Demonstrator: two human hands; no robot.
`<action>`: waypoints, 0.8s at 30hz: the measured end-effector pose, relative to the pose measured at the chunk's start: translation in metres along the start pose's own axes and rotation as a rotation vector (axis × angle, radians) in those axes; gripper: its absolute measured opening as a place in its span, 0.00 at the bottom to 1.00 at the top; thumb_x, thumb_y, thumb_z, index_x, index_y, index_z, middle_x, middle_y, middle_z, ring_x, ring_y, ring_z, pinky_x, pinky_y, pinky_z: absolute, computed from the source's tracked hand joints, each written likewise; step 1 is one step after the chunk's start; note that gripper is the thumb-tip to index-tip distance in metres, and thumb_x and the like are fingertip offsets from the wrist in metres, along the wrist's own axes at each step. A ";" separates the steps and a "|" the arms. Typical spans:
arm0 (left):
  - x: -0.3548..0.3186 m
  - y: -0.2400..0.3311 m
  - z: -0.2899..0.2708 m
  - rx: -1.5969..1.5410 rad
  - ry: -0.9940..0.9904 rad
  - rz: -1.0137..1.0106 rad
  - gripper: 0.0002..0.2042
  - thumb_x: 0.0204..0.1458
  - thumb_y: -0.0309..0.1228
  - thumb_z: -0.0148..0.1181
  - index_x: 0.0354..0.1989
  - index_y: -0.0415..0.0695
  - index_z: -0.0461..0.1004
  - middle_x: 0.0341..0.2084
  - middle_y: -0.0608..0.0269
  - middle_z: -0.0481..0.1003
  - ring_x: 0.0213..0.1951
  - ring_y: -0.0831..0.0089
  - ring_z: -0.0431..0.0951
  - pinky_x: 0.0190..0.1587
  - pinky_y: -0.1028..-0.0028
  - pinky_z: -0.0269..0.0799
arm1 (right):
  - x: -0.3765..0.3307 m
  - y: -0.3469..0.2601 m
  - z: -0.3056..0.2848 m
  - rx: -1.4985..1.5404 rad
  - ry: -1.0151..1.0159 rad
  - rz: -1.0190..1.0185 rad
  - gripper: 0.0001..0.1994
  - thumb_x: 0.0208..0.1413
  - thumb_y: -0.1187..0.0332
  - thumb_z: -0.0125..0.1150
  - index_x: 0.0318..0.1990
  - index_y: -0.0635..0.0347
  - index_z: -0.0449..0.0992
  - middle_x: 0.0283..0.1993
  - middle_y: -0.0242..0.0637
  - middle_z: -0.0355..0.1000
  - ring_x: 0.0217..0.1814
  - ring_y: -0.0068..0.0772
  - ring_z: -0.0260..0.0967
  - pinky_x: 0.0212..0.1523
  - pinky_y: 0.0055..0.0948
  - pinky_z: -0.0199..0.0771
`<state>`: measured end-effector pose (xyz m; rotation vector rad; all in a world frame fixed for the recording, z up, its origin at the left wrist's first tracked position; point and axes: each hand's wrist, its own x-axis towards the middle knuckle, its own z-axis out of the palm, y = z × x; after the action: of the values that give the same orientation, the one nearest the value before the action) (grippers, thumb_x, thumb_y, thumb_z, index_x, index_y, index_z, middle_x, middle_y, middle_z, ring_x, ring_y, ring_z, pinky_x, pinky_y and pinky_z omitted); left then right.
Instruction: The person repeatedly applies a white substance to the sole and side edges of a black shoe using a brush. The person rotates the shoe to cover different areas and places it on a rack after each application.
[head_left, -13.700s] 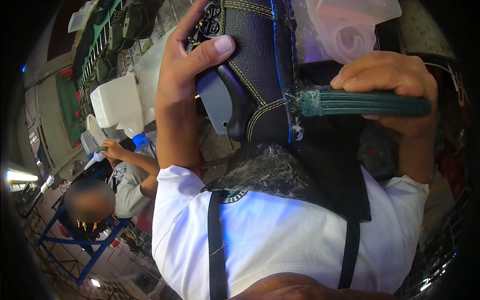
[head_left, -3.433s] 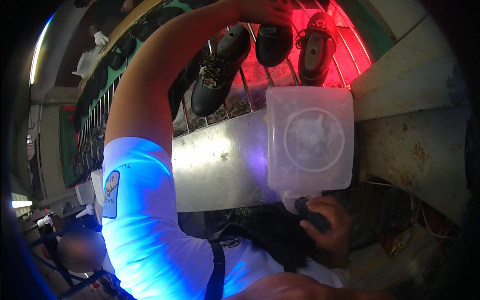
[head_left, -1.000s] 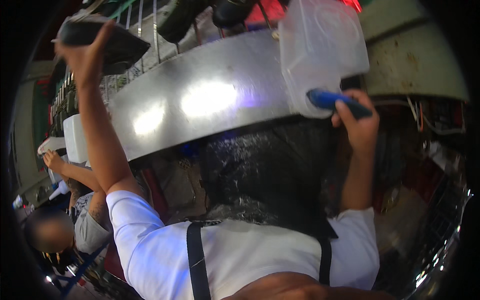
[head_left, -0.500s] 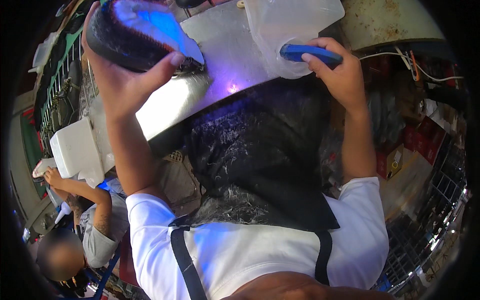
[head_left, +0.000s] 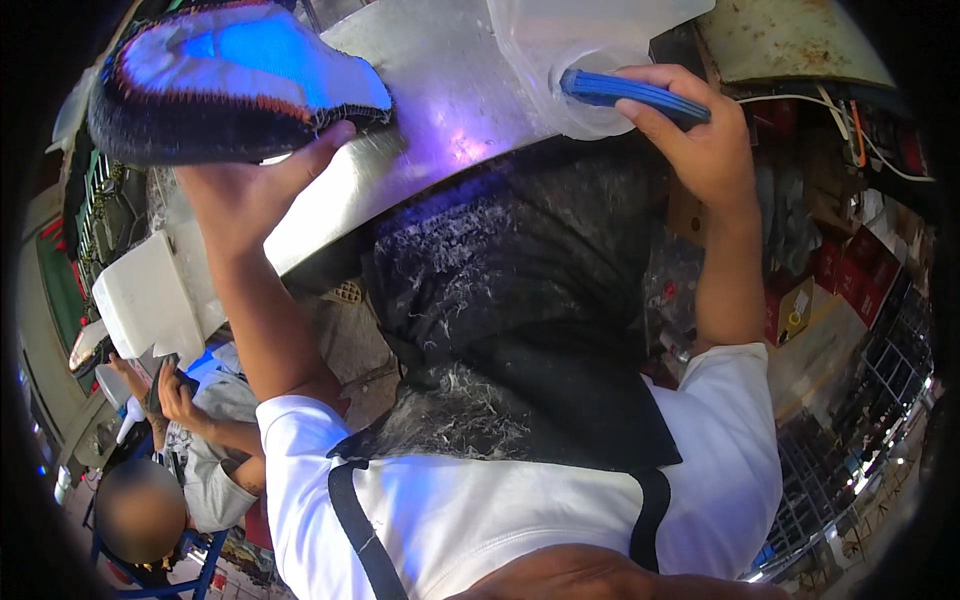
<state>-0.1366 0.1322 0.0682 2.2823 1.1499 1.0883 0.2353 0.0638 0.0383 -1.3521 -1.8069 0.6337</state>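
My left hand (head_left: 245,190) grips a black shoe upper (head_left: 175,128) from underneath, with the thumb pressed near its narrower end. The pale underside of the upper faces up, glowing blue under the light, and orange stitching runs around its edge. Most of my left fingers are hidden behind the upper. In my right hand (head_left: 700,140) is a blue-handled brush (head_left: 645,95), pinched between thumb and fingers. Its tip is at the mouth of a translucent plastic container (head_left: 545,35); I cannot tell whether the bristles touch anything inside.
Beneath both hands lies a shiny metal worktop (head_left: 400,75). A white plastic container (head_left: 150,295) stands at the left, near a seated co-worker (head_left: 215,430). Racked dark shoes line the far left. To the right are red boxes (head_left: 860,270) and a white cable (head_left: 790,100).
My left hand has shifted left and tilted the shoe upper so that more of its underside faces up. My right hand and the brush have moved slightly right. The co-worker's hands have moved too.
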 end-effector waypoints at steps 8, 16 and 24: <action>-0.046 0.019 0.023 -0.345 0.132 0.049 0.29 0.47 0.35 0.70 0.58 0.41 0.70 0.53 0.52 0.73 0.54 0.56 0.75 0.60 0.59 0.68 | -0.007 0.002 -0.007 0.755 0.110 0.623 0.13 0.56 0.70 0.67 0.43 0.70 0.76 0.31 0.38 0.76 0.28 0.26 0.74 0.26 0.25 0.75; -0.137 0.001 0.043 -0.157 0.239 0.164 0.25 0.64 0.44 0.42 0.63 0.41 0.56 0.59 0.39 0.64 0.61 0.49 0.66 0.65 0.52 0.58 | -0.063 -0.024 0.054 1.207 0.076 0.624 0.15 0.60 0.69 0.60 0.47 0.74 0.73 0.34 0.49 0.76 0.24 0.33 0.73 0.22 0.30 0.75; -0.141 -0.002 0.057 0.245 0.316 0.389 0.39 0.50 0.32 0.67 0.65 0.50 0.45 0.53 0.45 0.67 0.50 0.46 0.76 0.54 0.48 0.69 | -0.021 -0.050 0.166 1.639 0.140 0.595 0.16 0.66 0.66 0.53 0.53 0.73 0.73 0.41 0.49 0.79 0.42 0.37 0.79 0.45 0.35 0.82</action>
<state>-0.1463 0.0221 -0.0363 2.6711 1.0184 1.5764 0.0744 0.0378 -0.0244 -0.6064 -0.2629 1.7064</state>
